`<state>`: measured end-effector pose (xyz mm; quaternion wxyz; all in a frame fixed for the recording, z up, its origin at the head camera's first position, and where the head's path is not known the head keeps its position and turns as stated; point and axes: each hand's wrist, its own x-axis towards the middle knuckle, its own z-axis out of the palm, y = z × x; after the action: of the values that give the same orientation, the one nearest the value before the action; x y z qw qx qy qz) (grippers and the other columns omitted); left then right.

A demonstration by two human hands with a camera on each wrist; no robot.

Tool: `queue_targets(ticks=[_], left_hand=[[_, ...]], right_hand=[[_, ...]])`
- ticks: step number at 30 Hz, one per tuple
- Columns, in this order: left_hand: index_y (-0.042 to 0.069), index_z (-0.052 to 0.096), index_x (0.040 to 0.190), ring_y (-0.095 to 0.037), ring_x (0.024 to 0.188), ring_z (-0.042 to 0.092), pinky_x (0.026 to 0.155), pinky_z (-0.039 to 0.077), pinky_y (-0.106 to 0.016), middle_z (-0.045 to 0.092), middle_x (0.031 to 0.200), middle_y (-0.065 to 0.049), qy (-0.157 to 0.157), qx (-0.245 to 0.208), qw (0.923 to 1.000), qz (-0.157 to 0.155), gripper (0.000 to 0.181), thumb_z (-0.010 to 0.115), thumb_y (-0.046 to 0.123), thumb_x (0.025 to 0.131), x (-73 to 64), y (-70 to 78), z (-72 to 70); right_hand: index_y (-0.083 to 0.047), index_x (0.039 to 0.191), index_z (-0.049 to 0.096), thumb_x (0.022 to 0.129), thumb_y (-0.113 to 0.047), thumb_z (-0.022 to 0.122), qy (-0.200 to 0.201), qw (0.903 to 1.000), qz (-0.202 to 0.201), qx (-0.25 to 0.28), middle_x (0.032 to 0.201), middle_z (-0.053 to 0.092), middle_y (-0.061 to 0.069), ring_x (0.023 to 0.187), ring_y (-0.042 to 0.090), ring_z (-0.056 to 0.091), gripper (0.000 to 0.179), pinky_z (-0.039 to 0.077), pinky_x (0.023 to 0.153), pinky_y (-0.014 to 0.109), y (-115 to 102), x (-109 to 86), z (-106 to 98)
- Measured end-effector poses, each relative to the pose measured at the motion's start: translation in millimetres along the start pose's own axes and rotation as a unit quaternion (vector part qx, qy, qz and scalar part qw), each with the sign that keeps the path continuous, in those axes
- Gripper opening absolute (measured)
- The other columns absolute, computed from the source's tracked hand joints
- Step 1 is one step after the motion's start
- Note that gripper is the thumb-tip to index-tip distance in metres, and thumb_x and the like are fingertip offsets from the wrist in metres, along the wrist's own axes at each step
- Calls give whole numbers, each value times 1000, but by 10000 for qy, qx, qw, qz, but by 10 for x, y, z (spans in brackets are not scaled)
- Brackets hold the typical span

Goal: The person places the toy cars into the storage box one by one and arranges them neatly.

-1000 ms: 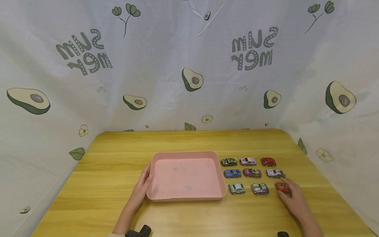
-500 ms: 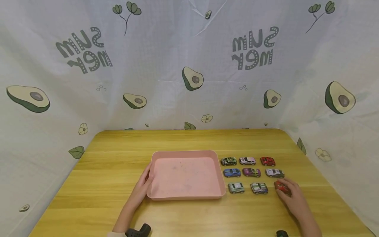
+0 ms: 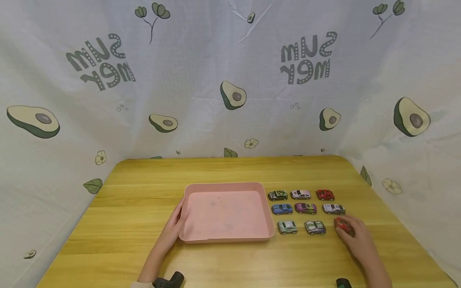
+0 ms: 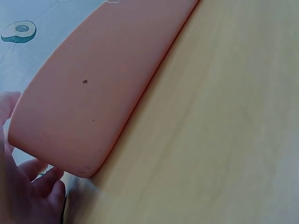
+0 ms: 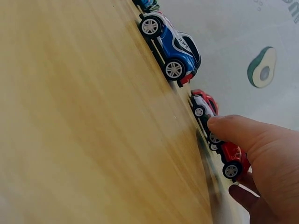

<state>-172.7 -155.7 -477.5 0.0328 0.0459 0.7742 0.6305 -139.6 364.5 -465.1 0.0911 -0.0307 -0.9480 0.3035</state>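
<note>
My left hand [image 3: 173, 226] holds the left wall of a shallow pink tray [image 3: 230, 241], its thumb at the rim. In the left wrist view, the fingers [image 4: 44, 182] lie against the outer end of the tray [image 4: 88, 93]. At the right, my right hand [image 3: 360, 240] grips a red toy car [image 3: 343, 226] between thumb and fingers. The right wrist view has this red toy car [image 5: 232, 156] partly covered by the thumb [image 5: 229, 127]. Whether its wheels touch the table cannot be told.
Several toy cars stand in rows right of the tray, among them a white-and-green car [image 3: 315, 227], a pale green car [image 3: 287, 227], a purple car [image 3: 305, 208] and another red car [image 3: 325, 195]. A printed cloth [image 3: 201, 132] hangs behind the wooden table [image 3: 144, 172].
The gripped red toy car has turned slightly, with the right thumb and fingers close about it. The left hand and the tray have stayed in place.
</note>
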Motion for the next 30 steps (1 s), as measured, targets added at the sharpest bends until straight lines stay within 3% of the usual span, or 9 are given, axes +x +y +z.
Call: queue_targets(ticks=[20, 30], left_hand=[[19, 20, 146, -33, 141, 8, 113, 10, -53, 11, 153, -12, -13, 157, 9999, 11, 54, 42, 29, 97, 3, -17, -14], [17, 20, 146, -31, 141, 10, 113, 11, -51, 13, 153, -12, 9, 127, 9999, 78, 55, 43, 26, 96, -3, 5, 0]], right_hand=[[3, 114, 56, 86, -29, 62, 398, 9975, -226, -534, 112, 52, 36, 102, 49, 47, 43, 37, 83, 59, -162, 29, -16], [1, 129, 45, 89, -43, 52, -268, 9981, 548, 22, 127, 40, 36, 113, 50, 39, 60, 35, 88, 64, -278, 30, -74]])
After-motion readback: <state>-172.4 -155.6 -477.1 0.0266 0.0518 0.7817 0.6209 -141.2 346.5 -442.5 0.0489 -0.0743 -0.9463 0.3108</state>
